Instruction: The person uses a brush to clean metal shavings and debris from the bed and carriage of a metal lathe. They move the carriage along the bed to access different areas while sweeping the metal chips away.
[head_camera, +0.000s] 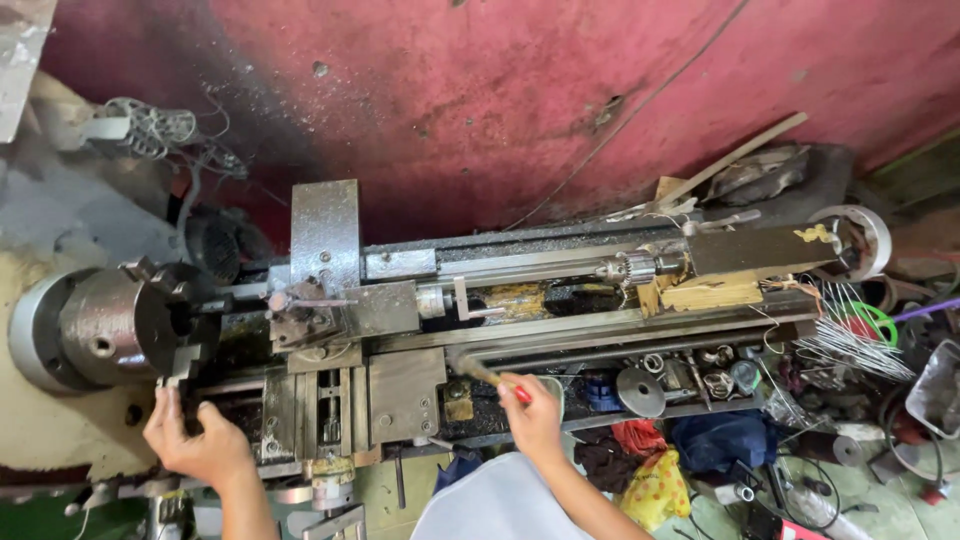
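— Right, where are the two hands?

— Both are low at the front of the long grey metal lathe (520, 330), which lies across the view against a stained red wall (560, 90). The left hand (195, 440) is under the round dark steel chuck (125, 325) at the lathe's left end, its fingers reaching up to the chuck's lower edge. The fingers are curled loosely; I cannot tell whether they grip anything.

— And the right one?

— The right hand (530, 415) is closed around a red-handled brush (495, 380). Only a bit of red handle shows by the thumb, and the brown bristle end sticks out up and to the left, blurred, touching or just over the front rail of the lathe bed.

— What sits between the hands?

— The grey steel carriage with its tool post (320, 315), just right of the chuck, with flat plates hanging down its front.

— Further right?

— A silver drill chuck (630, 268) points left from the tailstock (760, 250), which has a pale wooden block (710, 293) wedged under it. Beyond that lies a bundle of thin silver wires (850, 340) beside a green plastic ring (875, 322).

— Below the bed?

— A cluttered shelf with a round grey metal disc (640, 390), then a heap of cloth: a blue rag (720, 440), a red one (635, 435) and a yellow patterned bag (655, 490). A pale sleeve or shirt (490, 505) fills the bottom edge.
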